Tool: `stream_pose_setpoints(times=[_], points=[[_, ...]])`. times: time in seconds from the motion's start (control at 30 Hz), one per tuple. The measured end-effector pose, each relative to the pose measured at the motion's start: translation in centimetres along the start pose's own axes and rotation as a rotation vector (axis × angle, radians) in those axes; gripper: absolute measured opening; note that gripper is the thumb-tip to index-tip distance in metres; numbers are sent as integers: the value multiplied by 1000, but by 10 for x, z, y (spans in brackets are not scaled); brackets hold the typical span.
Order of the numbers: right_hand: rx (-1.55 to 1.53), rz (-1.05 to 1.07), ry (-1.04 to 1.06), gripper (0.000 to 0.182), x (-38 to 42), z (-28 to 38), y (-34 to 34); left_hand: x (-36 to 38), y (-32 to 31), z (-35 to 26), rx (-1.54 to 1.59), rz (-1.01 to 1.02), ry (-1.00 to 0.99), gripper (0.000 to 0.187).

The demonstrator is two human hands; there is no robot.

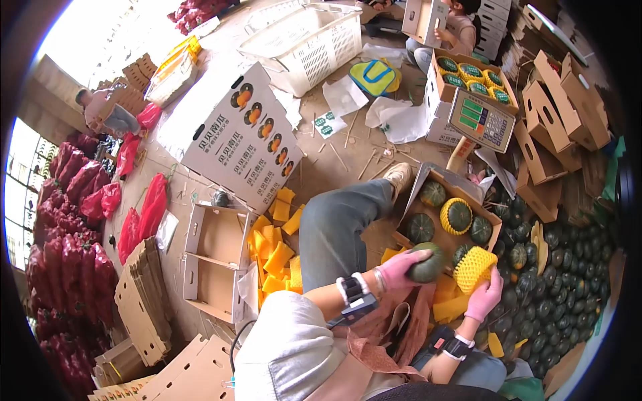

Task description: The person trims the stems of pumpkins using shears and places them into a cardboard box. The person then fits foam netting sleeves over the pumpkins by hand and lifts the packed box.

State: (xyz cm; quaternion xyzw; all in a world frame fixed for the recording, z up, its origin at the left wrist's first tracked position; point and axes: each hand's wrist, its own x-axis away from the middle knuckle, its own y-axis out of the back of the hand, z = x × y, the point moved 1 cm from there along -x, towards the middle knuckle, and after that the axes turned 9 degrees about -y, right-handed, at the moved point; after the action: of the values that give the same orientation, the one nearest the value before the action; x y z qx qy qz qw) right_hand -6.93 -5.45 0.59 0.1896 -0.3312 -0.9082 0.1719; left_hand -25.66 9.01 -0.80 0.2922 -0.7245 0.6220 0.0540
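Note:
My left hand (pixel 399 270), in a pink glove, is wrapped round a dark green pumpkin (pixel 425 266) in front of my body. Just to its right, my right hand (pixel 486 295), gloved in pink too, grips a yellow foam net sleeve (pixel 473 269); what fills the bulging sleeve is hidden. Beyond both hands stands an open cardboard box (pixel 495 230) with several green pumpkins inside. One of these, a netted pumpkin (pixel 456 216), wears a yellow foam sleeve. Flat yellow foam sleeves (pixel 452 307) lie close below my hands.
A large heap of green pumpkins (pixel 568 287) fills the right side. Behind the box stands a weighing scale (pixel 481 120) near a packed carton (pixel 438 110). More yellow sleeves (pixel 277 257) lie left of my leg, beside white boxes (pixel 217 287). Another person (pixel 461 30) sits at the back.

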Motion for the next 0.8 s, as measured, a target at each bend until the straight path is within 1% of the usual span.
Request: stream_pose_setpoints(times=[0.03,0.13,0.17,0.27,0.33,0.4,0.43,0.5,0.57,0.6,0.67,0.7,0.73,0.77,0.8], points=[[3,6,-16,42,-2,-12,1,3,17,-6,-65,-38,-11,38],[23,-3,-38,40,-10,-34,-1,22,26,-23,-67,-135,0,36],[0,-9,-42,40,-13,-39,-5,25,27,-26,-60,-138,39,36],[20,61,-48,39,-21,-30,-13,34,35,-30,-38,-146,154,37],[26,103,-43,37,-21,-24,-20,38,40,-28,-237,-81,135,39],[24,126,-44,36,-17,-23,-24,40,46,-20,-141,-275,306,39],[42,119,-25,34,-16,-25,-25,44,45,-19,-90,-287,345,39],[33,129,-49,33,-12,-26,-24,36,91,-5,-400,52,182,40],[38,138,-84,32,-7,-26,-20,42,88,-14,-548,121,108,42],[43,148,-97,32,-5,-25,-18,44,89,-16,-677,172,26,43],[50,171,-115,32,-1,-20,-15,48,80,-27,-837,237,-67,43],[53,178,-104,31,-1,-22,-16,52,72,-32,-871,251,-74,43],[52,189,-122,31,0,-21,-17,58,64,-41,-1255,386,-225,42],[51,200,-139,30,1,-14,-16,68,48,-53,-1638,466,-421,41],[50,210,-157,30,1,-10,-17,59,66,-47,-1323,376,-246,40]])
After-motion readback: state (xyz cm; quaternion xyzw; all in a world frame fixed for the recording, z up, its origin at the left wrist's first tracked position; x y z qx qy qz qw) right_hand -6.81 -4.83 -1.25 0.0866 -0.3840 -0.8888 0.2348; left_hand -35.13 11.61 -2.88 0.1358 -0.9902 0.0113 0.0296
